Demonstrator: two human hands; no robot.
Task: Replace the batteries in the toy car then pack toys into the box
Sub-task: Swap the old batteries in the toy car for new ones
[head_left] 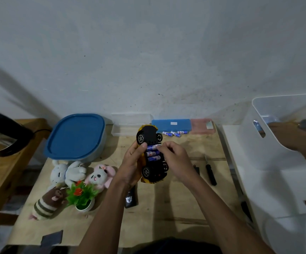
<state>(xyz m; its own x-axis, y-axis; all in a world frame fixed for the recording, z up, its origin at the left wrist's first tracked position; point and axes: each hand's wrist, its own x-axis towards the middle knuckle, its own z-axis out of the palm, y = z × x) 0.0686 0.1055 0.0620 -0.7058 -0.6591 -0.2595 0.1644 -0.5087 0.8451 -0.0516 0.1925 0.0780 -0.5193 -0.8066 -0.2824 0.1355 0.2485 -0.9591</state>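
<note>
Toy car [151, 136] belly-up at frame ctr, left hand [132, 165] gripping its side, right hand [176, 160] seemingly pinching top battery [152, 147] in open bay, spare batteries [174, 133] on tabletop [176, 202] upper ctr, white box [277, 153] far right.

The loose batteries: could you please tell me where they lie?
In the head view, the loose batteries lie on the table, right of centre, just before the blue case and beyond the toy car.
</note>
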